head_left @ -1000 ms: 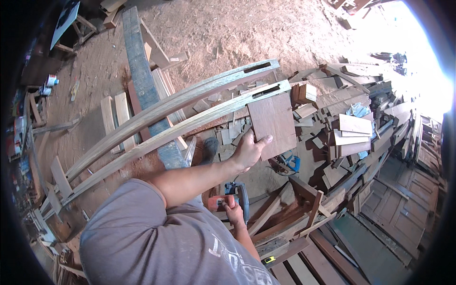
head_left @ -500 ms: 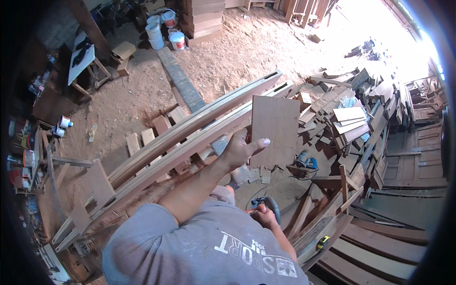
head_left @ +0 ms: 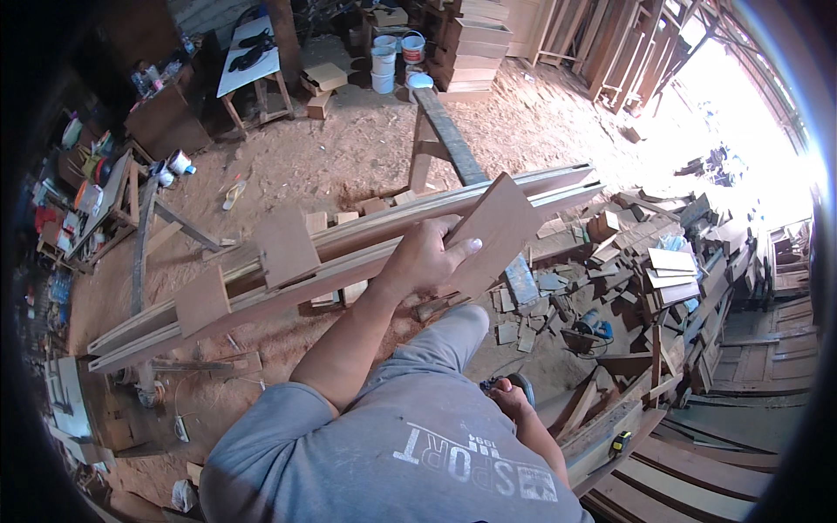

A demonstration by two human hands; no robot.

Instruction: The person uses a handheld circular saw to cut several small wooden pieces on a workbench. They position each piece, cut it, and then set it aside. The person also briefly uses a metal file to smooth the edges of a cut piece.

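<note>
My left hand (head_left: 432,255) grips a thin, square-cornered brown board (head_left: 497,231), tilted above two long, pale wooden rails (head_left: 331,270) that lie across wooden supports; whether the board touches them I cannot tell. Two similar panels (head_left: 288,248) stand on the rails further left. Down by my right leg, my right hand (head_left: 514,401) is closed on the handle of a power tool (head_left: 521,388), mostly hidden by the hand and my body.
Offcuts and boards (head_left: 663,279) are heaped at the right, with a blue power tool (head_left: 593,327) and a tape measure (head_left: 621,443). White buckets (head_left: 383,65), a trestle table (head_left: 244,57) and a cluttered bench (head_left: 96,200) stand behind and left. Sawdust covers the floor.
The view has shifted toward the far wall. The board in my left hand has tipped from fairly square to slanting, and my leg has come forward into view beneath the rails.
</note>
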